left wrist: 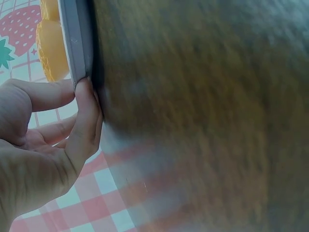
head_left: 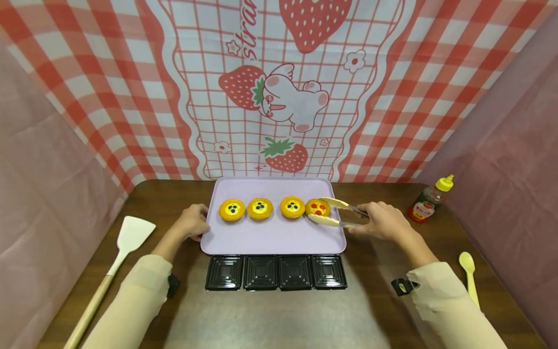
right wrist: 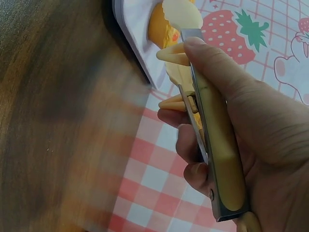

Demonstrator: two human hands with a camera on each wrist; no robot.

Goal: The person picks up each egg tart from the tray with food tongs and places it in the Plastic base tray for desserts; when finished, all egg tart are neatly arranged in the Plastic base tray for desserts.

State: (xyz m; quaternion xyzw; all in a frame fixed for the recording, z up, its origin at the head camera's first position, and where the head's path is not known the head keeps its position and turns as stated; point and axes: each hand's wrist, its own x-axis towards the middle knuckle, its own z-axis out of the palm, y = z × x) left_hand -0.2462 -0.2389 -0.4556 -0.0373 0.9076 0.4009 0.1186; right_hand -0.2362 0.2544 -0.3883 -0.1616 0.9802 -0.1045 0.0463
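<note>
My left hand (head_left: 194, 221) pinches the left rim of a lilac tray (head_left: 274, 240); in the left wrist view the thumb and fingers (left wrist: 87, 108) meet at its edge. My right hand (head_left: 383, 220) grips a pair of tongs (right wrist: 217, 150) with cream tips. Those tips lie on either side of an egg tart with red toppings (head_left: 317, 208), at the right of the tray. Three tarts with dark blue berries share its row: one tart (head_left: 292, 207) right beside it, another (head_left: 259, 209) left of the middle, and a third (head_left: 232, 210) farthest left.
Several black square plastic trays (head_left: 260, 273) line up before the lilac tray, by a grey mat (head_left: 274, 320). A white spatula (head_left: 131, 237) lies at left. On the right stand a yellow-capped bottle (head_left: 427, 201) and, nearer, a pale yellow spoon (head_left: 468, 266). A strawberry-print cloth (head_left: 279, 111) hangs behind.
</note>
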